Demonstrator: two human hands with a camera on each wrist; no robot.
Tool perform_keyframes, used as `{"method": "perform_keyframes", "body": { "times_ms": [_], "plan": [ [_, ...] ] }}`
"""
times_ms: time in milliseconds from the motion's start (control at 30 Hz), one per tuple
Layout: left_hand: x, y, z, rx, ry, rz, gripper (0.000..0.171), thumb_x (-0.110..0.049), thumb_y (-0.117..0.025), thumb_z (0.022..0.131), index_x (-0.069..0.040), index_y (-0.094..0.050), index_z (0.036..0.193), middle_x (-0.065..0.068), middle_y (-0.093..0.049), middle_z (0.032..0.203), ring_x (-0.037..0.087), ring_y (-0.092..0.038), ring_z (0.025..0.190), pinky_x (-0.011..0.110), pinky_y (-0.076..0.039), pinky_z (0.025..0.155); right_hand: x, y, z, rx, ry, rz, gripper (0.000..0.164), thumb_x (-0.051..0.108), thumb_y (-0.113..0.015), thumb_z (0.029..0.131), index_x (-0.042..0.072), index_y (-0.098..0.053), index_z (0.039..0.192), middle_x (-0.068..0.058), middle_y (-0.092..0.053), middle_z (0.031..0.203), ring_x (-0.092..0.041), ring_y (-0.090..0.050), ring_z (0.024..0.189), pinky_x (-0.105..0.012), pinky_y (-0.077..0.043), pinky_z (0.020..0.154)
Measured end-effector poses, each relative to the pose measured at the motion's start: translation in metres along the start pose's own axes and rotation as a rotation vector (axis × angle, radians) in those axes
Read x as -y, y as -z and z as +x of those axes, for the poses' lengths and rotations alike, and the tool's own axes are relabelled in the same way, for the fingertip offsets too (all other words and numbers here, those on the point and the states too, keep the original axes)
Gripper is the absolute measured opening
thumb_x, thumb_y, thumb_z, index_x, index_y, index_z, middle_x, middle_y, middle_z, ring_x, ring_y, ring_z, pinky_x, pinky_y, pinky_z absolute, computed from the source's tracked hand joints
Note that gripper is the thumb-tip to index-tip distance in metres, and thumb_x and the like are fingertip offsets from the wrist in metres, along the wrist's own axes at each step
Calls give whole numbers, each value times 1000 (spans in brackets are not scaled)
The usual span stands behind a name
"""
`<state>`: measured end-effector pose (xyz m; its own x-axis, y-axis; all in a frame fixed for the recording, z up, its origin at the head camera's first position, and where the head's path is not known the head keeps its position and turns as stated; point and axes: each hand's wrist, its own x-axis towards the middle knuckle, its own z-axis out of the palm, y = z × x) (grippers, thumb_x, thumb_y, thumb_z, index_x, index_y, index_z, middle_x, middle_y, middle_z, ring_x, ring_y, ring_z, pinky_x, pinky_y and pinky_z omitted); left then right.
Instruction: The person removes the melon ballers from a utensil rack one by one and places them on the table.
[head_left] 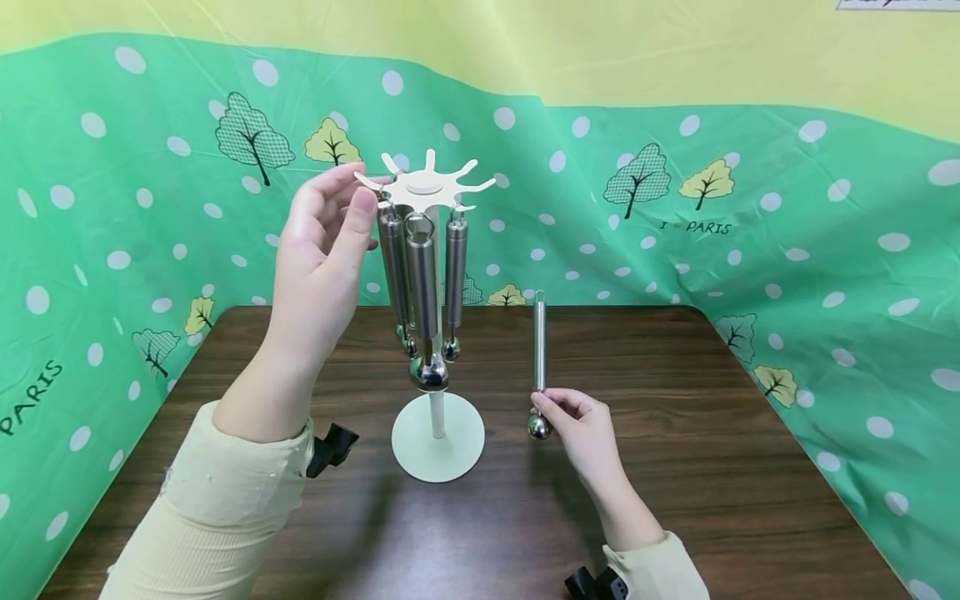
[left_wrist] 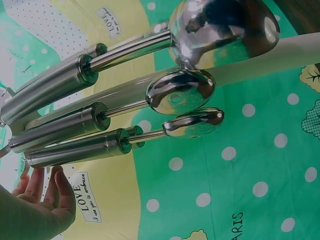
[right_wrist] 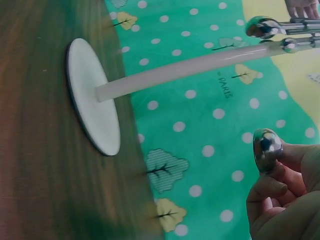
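Note:
A pale utensil rack (head_left: 438, 446) stands on the table, several steel utensils hanging from its hooked top. One hanging piece is a ladle (head_left: 429, 372) with a large round bowl; a slotted-looking spoon (left_wrist: 180, 92) hangs beside it in the left wrist view. My left hand (head_left: 322, 229) is raised at the rack's left side, thumb and fingers around a hook arm; the exact contact is partly hidden. To the right of the rack, my right hand (head_left: 583, 429) pinches a steel spoon (head_left: 540, 346) low on its neck, handle upright with its loop on top.
The dark wooden table (head_left: 637, 375) runs back to a green dotted cloth (head_left: 750, 225) with printed trees. This cloth also encloses the left and right sides. Black wrist straps (head_left: 330, 450) show at both cuffs.

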<state>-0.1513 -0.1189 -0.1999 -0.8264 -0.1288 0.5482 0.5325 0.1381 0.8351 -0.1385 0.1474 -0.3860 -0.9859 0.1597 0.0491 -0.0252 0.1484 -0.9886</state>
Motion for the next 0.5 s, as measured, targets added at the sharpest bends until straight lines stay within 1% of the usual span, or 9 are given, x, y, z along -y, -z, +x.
{"method": "perform_keyframes", "body": {
  "times_ms": [200,300,500],
  "plan": [
    [0,0,-1,1,3,-8,43,-25,-51,103,-5,-45,141,4,-57,131,14,-56,114,27,-46,91,-16,-3,-2,8,-48,-23,19,4,-69,90,-14,-70,99,12,-67,66,-1,-60,60,-17,-48,58],
    [0,1,-1,1,1,-12,42,-24,-51,103,-5,-45,140,3,-58,130,14,-56,115,27,-47,91,-22,-5,-2,18,-60,-27,20,5,-70,90,-13,-70,99,9,-67,67,-2,-60,58,-17,-49,57],
    [0,1,-1,2,-3,-32,41,-23,-52,103,-5,-46,139,3,-59,129,15,-57,115,26,-47,90,-35,-7,0,29,-85,-76,19,6,-72,89,-10,-72,98,0,-70,71,-3,-61,59,-18,-49,58]
  ]
}}
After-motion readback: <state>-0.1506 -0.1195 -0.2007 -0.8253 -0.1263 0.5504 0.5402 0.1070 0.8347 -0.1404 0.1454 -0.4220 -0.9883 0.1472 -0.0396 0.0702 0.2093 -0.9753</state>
